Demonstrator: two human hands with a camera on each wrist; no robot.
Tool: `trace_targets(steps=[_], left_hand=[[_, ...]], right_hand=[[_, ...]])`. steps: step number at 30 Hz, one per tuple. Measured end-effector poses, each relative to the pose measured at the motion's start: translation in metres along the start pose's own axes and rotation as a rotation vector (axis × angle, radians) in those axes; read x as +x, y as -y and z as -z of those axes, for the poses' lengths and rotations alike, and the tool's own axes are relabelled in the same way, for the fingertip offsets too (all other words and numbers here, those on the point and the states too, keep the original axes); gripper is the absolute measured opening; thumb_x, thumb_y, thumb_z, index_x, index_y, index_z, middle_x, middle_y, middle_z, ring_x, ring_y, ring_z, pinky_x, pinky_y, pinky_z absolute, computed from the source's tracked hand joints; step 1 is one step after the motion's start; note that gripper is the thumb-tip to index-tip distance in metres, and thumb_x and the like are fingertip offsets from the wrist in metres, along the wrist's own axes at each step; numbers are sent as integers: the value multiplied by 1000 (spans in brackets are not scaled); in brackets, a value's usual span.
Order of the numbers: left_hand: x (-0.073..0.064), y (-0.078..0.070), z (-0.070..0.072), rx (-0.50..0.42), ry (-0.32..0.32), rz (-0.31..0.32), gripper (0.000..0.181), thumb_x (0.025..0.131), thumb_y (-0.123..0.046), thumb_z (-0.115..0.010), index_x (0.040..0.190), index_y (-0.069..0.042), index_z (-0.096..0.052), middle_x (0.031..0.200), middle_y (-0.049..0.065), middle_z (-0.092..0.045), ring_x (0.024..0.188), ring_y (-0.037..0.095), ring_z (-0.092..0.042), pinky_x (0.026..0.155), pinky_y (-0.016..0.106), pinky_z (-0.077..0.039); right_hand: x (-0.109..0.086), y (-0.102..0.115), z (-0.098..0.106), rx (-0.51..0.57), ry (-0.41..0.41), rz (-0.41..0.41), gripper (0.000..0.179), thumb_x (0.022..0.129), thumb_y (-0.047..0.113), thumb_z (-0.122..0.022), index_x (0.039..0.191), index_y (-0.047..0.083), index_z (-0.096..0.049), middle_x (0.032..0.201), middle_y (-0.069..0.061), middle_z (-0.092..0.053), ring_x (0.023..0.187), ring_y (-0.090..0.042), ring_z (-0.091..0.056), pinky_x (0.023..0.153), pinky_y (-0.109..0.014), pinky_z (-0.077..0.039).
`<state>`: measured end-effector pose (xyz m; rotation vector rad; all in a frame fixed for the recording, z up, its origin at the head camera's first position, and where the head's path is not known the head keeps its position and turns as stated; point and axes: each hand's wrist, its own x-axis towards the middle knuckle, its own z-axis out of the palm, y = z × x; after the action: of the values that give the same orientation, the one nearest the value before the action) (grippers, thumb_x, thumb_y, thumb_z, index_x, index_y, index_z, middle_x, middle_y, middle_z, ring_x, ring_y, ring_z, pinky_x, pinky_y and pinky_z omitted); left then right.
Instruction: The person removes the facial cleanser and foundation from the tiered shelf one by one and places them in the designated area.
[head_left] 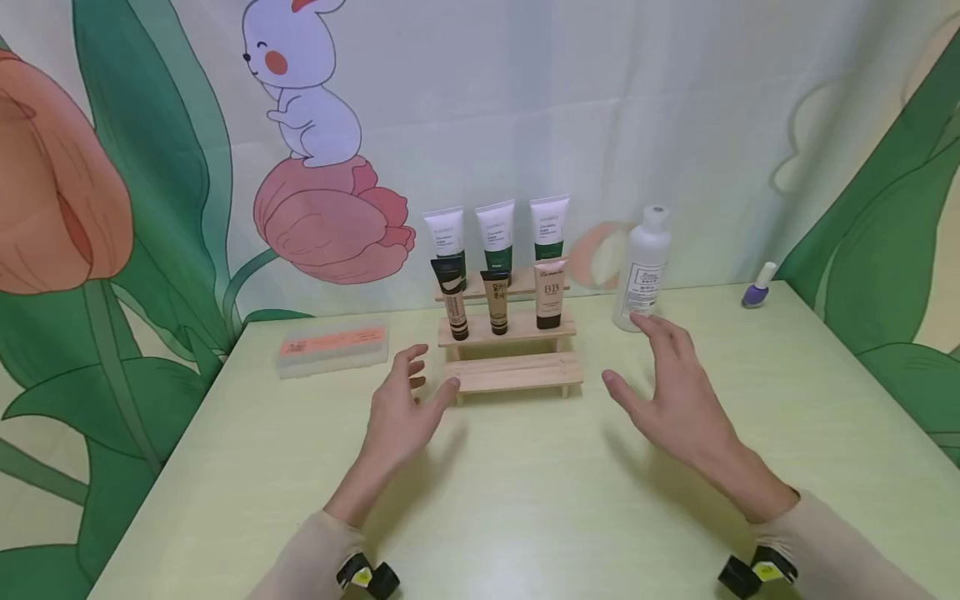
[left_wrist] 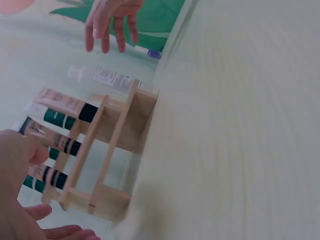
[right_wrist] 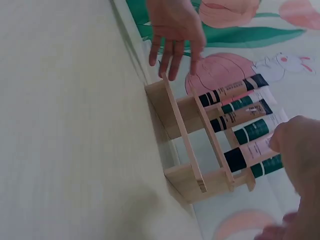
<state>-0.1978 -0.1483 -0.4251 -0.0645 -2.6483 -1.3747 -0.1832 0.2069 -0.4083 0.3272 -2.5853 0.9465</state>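
Observation:
A tiered wooden rack (head_left: 517,372) stands on the table between my hands. Three white-and-green tubes (head_left: 496,227) fill its back tier. On the middle tier stand a black-and-beige tube (head_left: 452,302), a gold tube (head_left: 497,302) and a pink BB cream tube (head_left: 550,292); the front tier is bare. My left hand (head_left: 401,417) hovers by the rack's left front corner, fingers relaxed, holding nothing. To the right of the rack, my right hand (head_left: 678,400) is spread and holds nothing. Its fingertips overlap the base of a white bottle (head_left: 642,271) in the head view; contact cannot be told.
A flat translucent box (head_left: 333,350) with an orange label lies left of the rack. Near the back right corner stands a small purple bottle with a white cap (head_left: 759,286). A printed curtain (head_left: 480,100) hangs behind the table (head_left: 517,508).

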Motion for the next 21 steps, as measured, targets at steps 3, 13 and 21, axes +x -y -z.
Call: trace_targets(steps=[3,13,21], left_hand=[[9,10,-3,-119,-9,44,55,107,-30,-73,157,-14,-56,149,17,-68,131,36,-71,105,55,-65],[28,33,-18,-454,63,101,34,105,-4,-74,139,-7,-73,124,22,-75,101,26,-79,86,37,-72],[32,47,-22,-514,89,90,27,103,-2,-78,130,-2,-77,112,17,-72,95,23,-77,85,32,-72]], right_hand=[[10,-4,-3,154,-97,65,69,103,16,-80,164,10,-48,156,-19,-53,136,-40,-62,106,-51,-63],[44,-4,-24,518,-183,70,55,103,3,-80,153,6,-56,140,-6,-67,125,-27,-68,100,-19,-61],[74,3,-44,618,-165,35,56,101,5,-81,151,4,-56,138,-11,-67,125,-35,-68,97,-20,-62]])
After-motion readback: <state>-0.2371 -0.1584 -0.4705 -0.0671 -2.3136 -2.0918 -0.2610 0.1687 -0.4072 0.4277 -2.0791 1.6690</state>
